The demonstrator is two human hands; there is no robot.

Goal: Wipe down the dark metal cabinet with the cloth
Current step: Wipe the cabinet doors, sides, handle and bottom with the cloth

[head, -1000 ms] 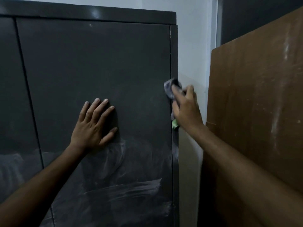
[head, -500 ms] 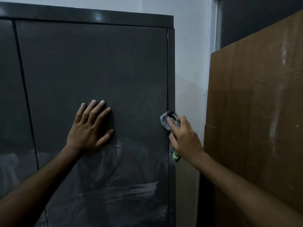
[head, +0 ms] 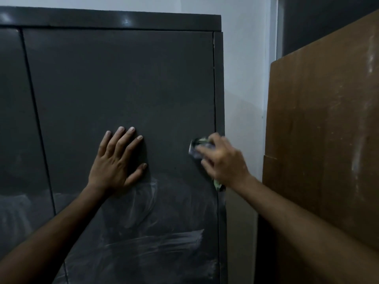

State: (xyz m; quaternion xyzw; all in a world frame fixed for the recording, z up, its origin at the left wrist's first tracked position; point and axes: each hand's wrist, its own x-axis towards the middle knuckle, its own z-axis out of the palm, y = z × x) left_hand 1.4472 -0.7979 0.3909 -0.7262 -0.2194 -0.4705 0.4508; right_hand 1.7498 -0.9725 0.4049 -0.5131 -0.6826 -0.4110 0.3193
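Note:
The dark metal cabinet (head: 123, 83) fills the left and middle of the view, its right door showing pale dusty wipe streaks low down. My left hand (head: 115, 160) lies flat on the door with fingers spread. My right hand (head: 222, 160) grips a small bunched cloth (head: 194, 149), grey with a green bit showing below the palm, against the door close to its right edge. The right hand is blurred.
A white wall (head: 244, 78) stands right of the cabinet. A tall brown board (head: 324, 130) leans close on the right, leaving a narrow gap beside the cabinet's edge. A second cabinet door (head: 12, 119) lies at far left.
My right hand with the cloth went down along the cabinet's right edge strip, then shifted left onto the door face. My left hand stayed flat in place.

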